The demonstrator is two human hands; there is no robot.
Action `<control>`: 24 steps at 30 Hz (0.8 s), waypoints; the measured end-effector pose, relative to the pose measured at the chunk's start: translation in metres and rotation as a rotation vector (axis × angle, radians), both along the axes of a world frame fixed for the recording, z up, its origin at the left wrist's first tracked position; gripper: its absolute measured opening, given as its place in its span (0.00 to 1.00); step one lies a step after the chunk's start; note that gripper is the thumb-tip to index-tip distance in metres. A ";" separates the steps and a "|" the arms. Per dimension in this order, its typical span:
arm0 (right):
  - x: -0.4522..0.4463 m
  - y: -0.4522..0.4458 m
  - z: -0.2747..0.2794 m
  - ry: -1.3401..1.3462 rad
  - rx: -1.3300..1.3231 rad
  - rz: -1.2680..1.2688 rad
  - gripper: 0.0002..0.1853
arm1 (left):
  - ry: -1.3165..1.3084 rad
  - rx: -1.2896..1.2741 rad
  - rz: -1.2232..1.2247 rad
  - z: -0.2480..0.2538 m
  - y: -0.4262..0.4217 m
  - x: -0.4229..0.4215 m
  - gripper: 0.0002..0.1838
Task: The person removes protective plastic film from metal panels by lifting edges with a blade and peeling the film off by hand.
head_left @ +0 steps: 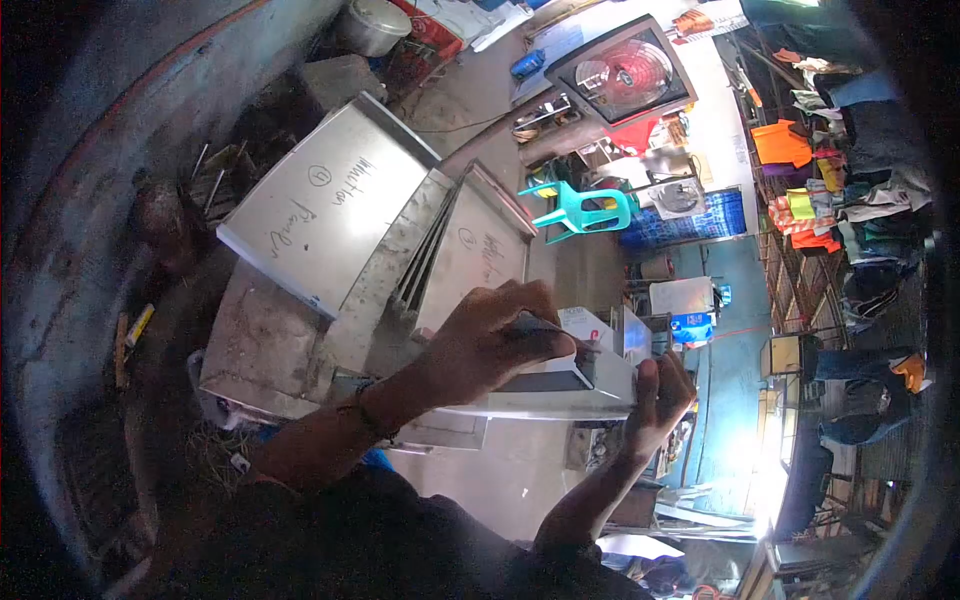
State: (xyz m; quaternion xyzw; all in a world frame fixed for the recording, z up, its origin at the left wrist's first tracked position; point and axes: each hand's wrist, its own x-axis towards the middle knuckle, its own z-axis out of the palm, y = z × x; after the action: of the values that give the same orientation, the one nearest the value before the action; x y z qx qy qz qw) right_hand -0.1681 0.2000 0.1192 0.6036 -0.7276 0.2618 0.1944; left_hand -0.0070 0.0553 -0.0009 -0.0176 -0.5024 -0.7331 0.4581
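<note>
My left hand (495, 340), with a band on its wrist, closes around a dark marker (540, 326) whose tip points toward a folded sheet-metal panel (605, 393). My right hand (662, 398) grips that panel at its right end, thumb on the near side and fingers beyond. Left of my hands lies a metal panel with handwriting and a circled 3 (480, 245), resting over several stacked sheets. Farther left is a larger panel with handwriting and a circled 4 (325, 200). My left hand and forearm cover part of the work.
The view is turned sideways. A worn bench surface (275, 335) lies under the panels. Beyond stand a turquoise plastic chair (585, 210) and a square fan (630, 75). Clothes (870, 180) hang at the right. A pot (372, 25) and clutter sit along the left wall.
</note>
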 end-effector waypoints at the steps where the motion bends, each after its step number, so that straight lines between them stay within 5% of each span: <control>1: 0.000 -0.001 0.000 -0.027 -0.004 0.003 0.24 | 0.043 -0.017 0.104 0.000 0.002 -0.002 0.17; 3: -0.001 0.001 0.001 -0.053 -0.013 0.003 0.24 | 0.088 -0.037 0.203 -0.003 0.003 -0.003 0.17; 5: -0.003 0.003 0.000 -0.042 0.011 -0.020 0.24 | -0.022 0.202 0.075 -0.011 0.002 -0.001 0.15; 9: -0.004 0.002 -0.002 -0.039 0.001 -0.004 0.24 | -0.051 0.224 -0.025 -0.011 0.000 0.002 0.16; 11: -0.009 0.004 -0.004 -0.063 -0.004 -0.017 0.24 | -0.048 0.019 0.084 -0.012 -0.001 -0.001 0.15; 21: -0.005 0.004 -0.002 -0.010 0.006 -0.028 0.24 | -0.054 0.104 0.006 -0.006 0.000 0.001 0.13; 24: -0.001 0.002 -0.001 -0.062 0.004 -0.012 0.24 | 0.032 -0.041 0.135 -0.006 -0.002 -0.002 0.12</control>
State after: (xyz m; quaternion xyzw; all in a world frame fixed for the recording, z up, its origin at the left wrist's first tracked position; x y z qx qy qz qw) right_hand -0.1687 0.2021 0.1185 0.5912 -0.7373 0.2777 0.1723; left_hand -0.0095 0.0537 -0.0068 -0.0047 -0.5098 -0.6896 0.5143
